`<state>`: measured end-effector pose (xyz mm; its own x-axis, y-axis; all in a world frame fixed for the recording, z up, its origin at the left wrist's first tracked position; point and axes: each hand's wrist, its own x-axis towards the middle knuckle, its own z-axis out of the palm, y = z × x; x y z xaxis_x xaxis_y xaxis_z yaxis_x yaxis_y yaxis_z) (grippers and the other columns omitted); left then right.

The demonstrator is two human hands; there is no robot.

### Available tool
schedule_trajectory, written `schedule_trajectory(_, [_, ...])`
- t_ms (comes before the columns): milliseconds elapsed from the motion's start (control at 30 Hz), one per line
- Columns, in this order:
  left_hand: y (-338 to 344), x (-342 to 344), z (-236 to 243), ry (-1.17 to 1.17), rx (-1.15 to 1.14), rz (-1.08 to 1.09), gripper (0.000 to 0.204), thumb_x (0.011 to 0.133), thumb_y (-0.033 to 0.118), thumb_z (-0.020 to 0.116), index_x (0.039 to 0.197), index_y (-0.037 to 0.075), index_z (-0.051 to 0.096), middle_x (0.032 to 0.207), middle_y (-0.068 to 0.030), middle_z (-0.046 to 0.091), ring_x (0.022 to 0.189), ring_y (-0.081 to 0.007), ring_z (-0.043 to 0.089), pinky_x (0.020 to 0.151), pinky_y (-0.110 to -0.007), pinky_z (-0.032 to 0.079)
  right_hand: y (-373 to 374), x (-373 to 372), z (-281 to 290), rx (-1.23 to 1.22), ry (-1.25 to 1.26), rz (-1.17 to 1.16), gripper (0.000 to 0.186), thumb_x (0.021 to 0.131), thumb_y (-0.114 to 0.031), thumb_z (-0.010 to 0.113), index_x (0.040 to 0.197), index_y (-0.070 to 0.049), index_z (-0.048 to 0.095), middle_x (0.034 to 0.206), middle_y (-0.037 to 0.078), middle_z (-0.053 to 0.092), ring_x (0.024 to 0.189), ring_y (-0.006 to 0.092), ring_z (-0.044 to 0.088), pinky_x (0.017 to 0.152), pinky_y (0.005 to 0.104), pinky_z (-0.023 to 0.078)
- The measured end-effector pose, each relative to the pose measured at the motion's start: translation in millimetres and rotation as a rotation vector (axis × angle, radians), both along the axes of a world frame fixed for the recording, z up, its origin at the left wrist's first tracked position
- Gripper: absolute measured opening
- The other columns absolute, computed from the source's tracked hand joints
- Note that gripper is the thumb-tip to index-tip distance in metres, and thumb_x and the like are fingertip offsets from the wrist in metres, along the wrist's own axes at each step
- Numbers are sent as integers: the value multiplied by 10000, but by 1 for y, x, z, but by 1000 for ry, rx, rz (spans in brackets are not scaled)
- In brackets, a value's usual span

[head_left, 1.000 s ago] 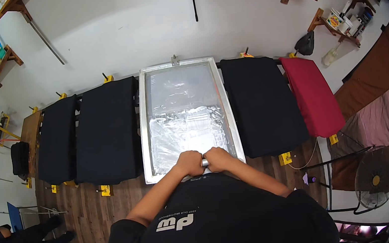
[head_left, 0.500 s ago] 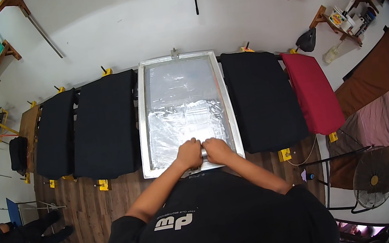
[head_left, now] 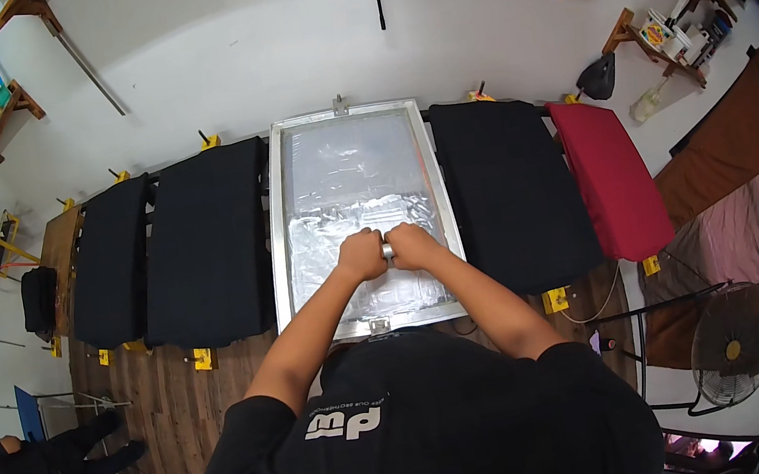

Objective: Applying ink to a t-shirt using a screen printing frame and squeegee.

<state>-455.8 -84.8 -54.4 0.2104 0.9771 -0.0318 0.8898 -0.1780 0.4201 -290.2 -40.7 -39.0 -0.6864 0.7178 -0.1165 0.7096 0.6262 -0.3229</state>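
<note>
Both my hands grip a squeegee [head_left: 387, 250] with a silvery handle, which shows only in the small gap between them. My left hand [head_left: 363, 256] and my right hand [head_left: 412, 247] are closed side by side, and my fingers hide the rest of the tool. Beneath them lies a screen-printing screen [head_left: 352, 168] in a pale metal frame, its lower half smeared with shiny, whitish ink [head_left: 322, 246]. My hands are over this smeared half, near the middle of its width. What lies under the screen is hard to make out.
Black garments [head_left: 204, 244] cover boards left of the screen, and another black garment [head_left: 516, 197] and a red garment [head_left: 611, 178] are on the right. Yellow clamps [head_left: 556, 300] stick out along the near edge. A fan [head_left: 732, 346] stands at right; another person [head_left: 51, 468] is at lower left.
Both hands have pushed the squeegee away from my body, from near the frame's front edge further up the screen. My arms are stretched out more.
</note>
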Motion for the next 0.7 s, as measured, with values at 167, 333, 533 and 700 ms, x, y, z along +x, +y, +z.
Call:
schedule_trajectory(167, [-44, 10, -2, 100, -186, -63, 288, 678, 249, 702, 894, 60, 730, 902, -187, 733, 849, -376, 718, 796, -468, 582, -42, 13, -2, -123, -56, 86, 230, 659, -109, 702, 869, -38, 764, 852, 245, 719, 834, 410, 713, 790, 481, 588])
schedule_trajectory(333, [-84, 15, 10, 59, -282, -131, 304, 684, 272, 701, 899, 60, 735, 878, -192, 729, 849, -388, 712, 777, -473, 573, -97, 21, 11, -246, -106, 28, 243, 676, -116, 700, 888, -15, 759, 883, 250, 720, 860, 411, 709, 807, 472, 579])
schedule_trajectory(533, [-55, 9, 22, 43, -306, -197, 214, 674, 214, 683, 812, 56, 725, 819, -199, 713, 828, -386, 704, 746, -475, 564, -59, 18, 16, -256, -88, 90, 270, 685, -106, 687, 927, -8, 757, 914, 268, 715, 897, 411, 707, 819, 477, 577])
schedule_trajectory(700, [-39, 4, 3, -33, 109, -51, 226, 705, 99, 686, 920, 31, 660, 937, -180, 661, 842, -385, 677, 750, -480, 562, -42, 3, 5, -37, 57, -67, 230, 706, -76, 703, 927, -20, 728, 918, 218, 715, 899, 394, 693, 823, 479, 571])
